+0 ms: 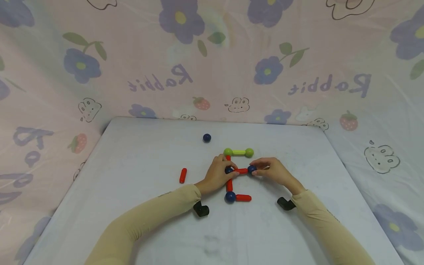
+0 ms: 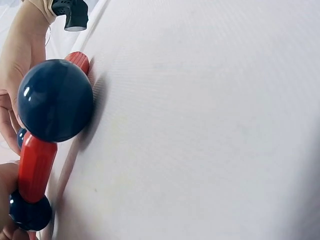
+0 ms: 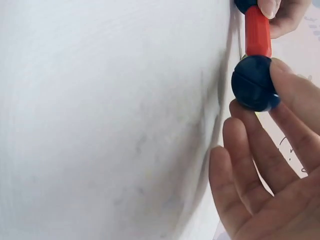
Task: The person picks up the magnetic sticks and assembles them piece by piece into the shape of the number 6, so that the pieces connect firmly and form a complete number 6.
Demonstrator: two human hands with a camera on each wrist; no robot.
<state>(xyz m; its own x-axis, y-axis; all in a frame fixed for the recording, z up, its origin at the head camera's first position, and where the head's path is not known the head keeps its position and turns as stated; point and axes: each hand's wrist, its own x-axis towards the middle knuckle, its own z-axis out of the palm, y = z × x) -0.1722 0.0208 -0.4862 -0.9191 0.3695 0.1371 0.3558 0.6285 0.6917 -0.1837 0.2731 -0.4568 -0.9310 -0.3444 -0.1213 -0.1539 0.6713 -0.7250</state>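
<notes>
Red rods and dark blue balls form a branching figure on the white table. My left hand (image 1: pixel 218 174) holds its middle blue ball (image 2: pixel 30 211), the thumb lying by the start of the middle red rod (image 3: pixel 258 32). At that rod's right end, my right hand (image 1: pixel 273 170) pinches another blue ball (image 3: pixel 255 83) between thumb and fingers; ball and rod touch. Nearer me, a large-looking blue ball (image 2: pixel 56 101) joins a vertical red rod (image 2: pixel 37 169) and a short red rod (image 1: pixel 243 198) pointing right. At the far end, a yellow-green rod (image 1: pixel 239 152) links two yellow-green balls.
A loose red rod (image 1: pixel 183 175) lies left of the left hand. One separate blue ball (image 1: pixel 207 138) sits farther back. Black wrist-camera pieces (image 1: pixel 201 209) hang under both sleeves. A printed curtain (image 1: pixel 218 66) stands behind the white table (image 1: pixel 149 147).
</notes>
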